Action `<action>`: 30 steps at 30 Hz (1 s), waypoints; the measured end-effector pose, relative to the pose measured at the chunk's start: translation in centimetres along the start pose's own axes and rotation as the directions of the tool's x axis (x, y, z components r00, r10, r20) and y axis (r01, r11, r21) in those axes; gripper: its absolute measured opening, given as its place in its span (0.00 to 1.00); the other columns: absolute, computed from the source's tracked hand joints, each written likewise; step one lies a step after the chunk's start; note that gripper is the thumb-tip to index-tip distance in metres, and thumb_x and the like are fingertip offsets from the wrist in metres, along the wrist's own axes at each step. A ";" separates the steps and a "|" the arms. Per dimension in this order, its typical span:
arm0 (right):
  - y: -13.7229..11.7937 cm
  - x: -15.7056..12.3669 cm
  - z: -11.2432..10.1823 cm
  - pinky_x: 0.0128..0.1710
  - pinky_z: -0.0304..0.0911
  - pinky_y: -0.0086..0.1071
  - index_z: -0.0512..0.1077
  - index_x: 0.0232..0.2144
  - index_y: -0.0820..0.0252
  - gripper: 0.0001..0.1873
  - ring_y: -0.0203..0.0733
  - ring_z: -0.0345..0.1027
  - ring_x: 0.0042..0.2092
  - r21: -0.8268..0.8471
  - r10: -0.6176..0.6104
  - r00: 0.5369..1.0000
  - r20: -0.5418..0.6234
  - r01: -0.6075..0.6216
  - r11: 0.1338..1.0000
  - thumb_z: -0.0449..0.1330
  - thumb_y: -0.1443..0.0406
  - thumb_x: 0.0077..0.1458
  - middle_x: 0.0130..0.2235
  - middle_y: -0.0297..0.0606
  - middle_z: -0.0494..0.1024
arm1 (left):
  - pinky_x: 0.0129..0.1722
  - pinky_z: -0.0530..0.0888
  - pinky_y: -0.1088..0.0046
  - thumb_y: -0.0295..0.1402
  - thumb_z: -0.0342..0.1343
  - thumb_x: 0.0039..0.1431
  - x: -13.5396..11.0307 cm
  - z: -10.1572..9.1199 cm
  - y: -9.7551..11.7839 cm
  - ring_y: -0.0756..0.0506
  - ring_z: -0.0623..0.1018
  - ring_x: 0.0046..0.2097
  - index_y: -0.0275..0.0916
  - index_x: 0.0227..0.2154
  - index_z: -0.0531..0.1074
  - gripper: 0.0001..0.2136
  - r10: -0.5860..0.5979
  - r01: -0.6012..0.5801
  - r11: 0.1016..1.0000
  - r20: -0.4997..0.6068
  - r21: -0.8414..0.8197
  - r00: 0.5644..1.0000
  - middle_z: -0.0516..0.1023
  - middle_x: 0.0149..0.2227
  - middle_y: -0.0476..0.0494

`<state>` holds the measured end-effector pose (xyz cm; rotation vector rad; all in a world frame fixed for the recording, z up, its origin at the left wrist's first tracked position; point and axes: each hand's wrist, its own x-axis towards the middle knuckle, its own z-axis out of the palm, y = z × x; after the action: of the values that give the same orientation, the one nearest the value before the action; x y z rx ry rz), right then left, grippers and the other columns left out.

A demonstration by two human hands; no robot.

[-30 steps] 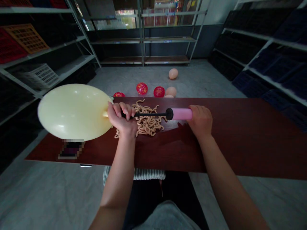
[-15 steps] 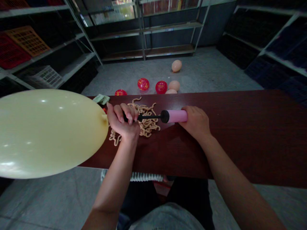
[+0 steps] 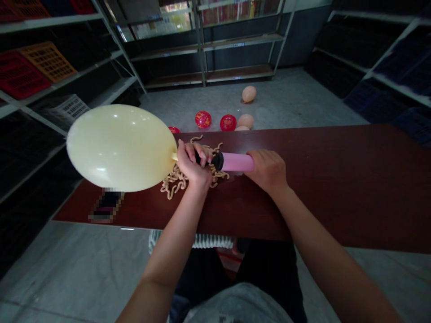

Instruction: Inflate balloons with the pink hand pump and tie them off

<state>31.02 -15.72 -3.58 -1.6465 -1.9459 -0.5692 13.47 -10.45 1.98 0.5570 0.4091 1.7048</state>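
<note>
A pink hand balloon pump (image 3: pixel 235 162) with a black end lies level between my two hands, above the table. My right hand (image 3: pixel 266 172) is closed round the right end of its pink barrel. Wrapped round the black part at the left is my left hand (image 3: pixel 195 163), which also hides where the balloon's neck meets the pump. A pale yellow balloon (image 3: pixel 121 148), blown up, points left from that hand. Beneath my left hand is a pile of thin beige uninflated balloons (image 3: pixel 175 179) on the dark red-brown table (image 3: pixel 323 188).
A blurred-out flat object (image 3: pixel 107 205) lies at the table's front left. Beyond the table, red printed balloons (image 3: pixel 203 119) and peach balloons (image 3: pixel 249 94) rest on the floor. Shelving (image 3: pixel 239 72) stands at the back, and crates (image 3: pixel 47 63) fill shelves at the left.
The pump's black rod, exposed before, no longer shows between barrel and left hand, as the hands came closer together. The yellow balloon has shifted right and looks smaller, uncovering the blurred object.
</note>
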 end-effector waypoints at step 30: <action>3.5 -0.6 0.4 0.40 0.60 0.39 0.72 0.38 0.61 0.15 0.50 0.70 0.38 0.005 0.149 0.979 0.141 -0.151 0.988 0.60 0.58 0.50 0.36 0.45 0.78 | 0.13 0.51 0.77 0.41 0.38 0.72 0.6 0.0 5.0 0.55 0.48 0.13 0.38 0.13 0.44 0.29 0.171 -0.174 0.984 0.060 0.050 0.983 0.51 0.11 0.52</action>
<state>34.48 -15.37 -4.34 -1.8486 -1.8961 -0.3878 9.33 -10.89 4.82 0.6955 0.3776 1.8434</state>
